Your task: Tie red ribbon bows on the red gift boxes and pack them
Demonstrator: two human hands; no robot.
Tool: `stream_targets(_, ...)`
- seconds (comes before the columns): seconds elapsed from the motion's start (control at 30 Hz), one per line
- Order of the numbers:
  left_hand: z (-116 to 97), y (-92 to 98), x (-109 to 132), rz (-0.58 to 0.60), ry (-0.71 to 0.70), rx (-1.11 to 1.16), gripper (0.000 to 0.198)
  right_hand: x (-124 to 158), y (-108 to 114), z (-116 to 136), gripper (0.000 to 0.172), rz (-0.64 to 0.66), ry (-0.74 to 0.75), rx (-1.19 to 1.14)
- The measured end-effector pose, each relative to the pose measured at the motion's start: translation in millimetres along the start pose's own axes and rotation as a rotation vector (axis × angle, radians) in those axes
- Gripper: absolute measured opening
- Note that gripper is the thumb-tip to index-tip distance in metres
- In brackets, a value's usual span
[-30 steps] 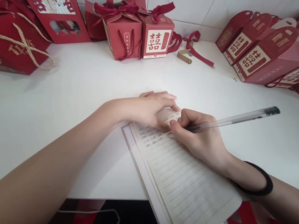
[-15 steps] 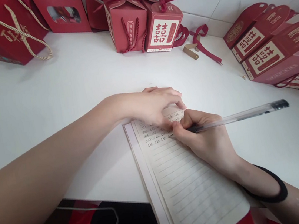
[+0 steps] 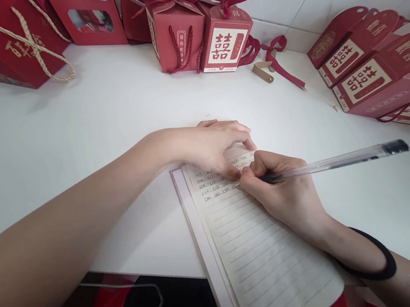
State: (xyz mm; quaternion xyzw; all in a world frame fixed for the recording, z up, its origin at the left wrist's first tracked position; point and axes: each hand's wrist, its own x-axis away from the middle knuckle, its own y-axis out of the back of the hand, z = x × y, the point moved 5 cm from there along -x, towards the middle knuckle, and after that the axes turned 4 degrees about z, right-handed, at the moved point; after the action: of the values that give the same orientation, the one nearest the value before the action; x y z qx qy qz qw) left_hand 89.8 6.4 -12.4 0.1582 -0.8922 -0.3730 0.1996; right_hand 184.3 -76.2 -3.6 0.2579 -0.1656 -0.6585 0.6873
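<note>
The right hand (image 3: pixel 288 195) is closed around a clear plastic ballpoint pen with a dark cap (image 3: pixel 339 160), its tip on the cream lined notepad page (image 3: pixel 257 248) lying on the white tabletop (image 3: pixel 72 142). A few rows of small handwriting, too small to read, fill the page's top lines. The left hand (image 3: pixel 213 144) presses flat on the page's top edge, fingers together, gripping nothing. Red paper gift boxes with ribbon bows (image 3: pixel 202 31) stand well apart by the wall.
</note>
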Motion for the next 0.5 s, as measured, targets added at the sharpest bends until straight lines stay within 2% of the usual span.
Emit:
stream_targets(0.1,2.0,-0.4,-0.5,-0.015,-0.007,0.017,0.054,0.0,0.5,-1.1,0.033,-0.016,-0.024,-0.001)
stream_targets(0.3,-3.4,1.1,0.6,-0.01,-0.037,-0.022,0.051,0.0,0.3,1.3,0.032,-0.01,0.024,0.028)
stream_targets(0.5,0.1,0.5,-0.5,-0.016,-0.028,-0.013,0.053,0.7,0.3,-4.2,0.033,0.011,-0.056,-0.052)
